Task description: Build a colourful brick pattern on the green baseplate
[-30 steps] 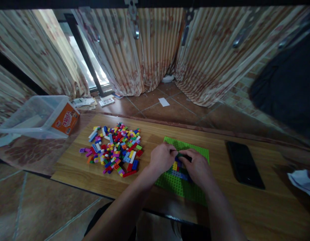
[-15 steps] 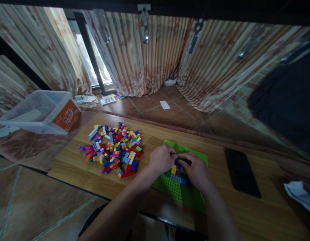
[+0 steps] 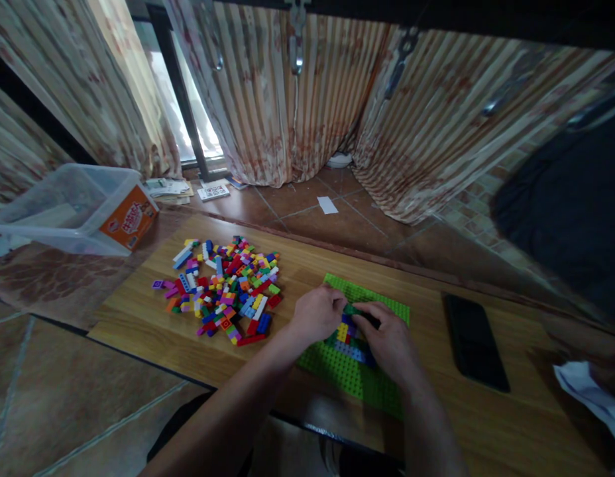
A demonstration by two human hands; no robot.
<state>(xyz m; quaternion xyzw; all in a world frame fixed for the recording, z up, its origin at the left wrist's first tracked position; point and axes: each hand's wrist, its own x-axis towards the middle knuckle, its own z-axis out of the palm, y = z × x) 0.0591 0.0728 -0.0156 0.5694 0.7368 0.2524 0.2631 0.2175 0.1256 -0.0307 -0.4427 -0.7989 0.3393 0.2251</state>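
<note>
A green baseplate [image 3: 337, 368] lies on the wooden table [image 3: 307, 265] in front of me. A small build of blue, yellow and red bricks [image 3: 348, 338] stands on it. Both hands meet over that build. My left hand [image 3: 317, 313] is closed with its fingertips pinching a dark green brick [image 3: 351, 309] at the top of the build. My right hand [image 3: 390, 338] is curled too, its thumb and fingers on the same brick from the right. Part of the build is hidden under my hands.
A heap of several loose coloured bricks [image 3: 228, 288] lies left of the baseplate. A clear plastic tub with an orange label [image 3: 83, 209] stands at far left. A black phone [image 3: 474, 341] lies to the right, white cloth [image 3: 590, 394] at the right edge. Curtains hang behind.
The view has tilted slightly, so everything sits a little lower left in frame. Both hands stay together on the brick over the baseplate with no clear shift.
</note>
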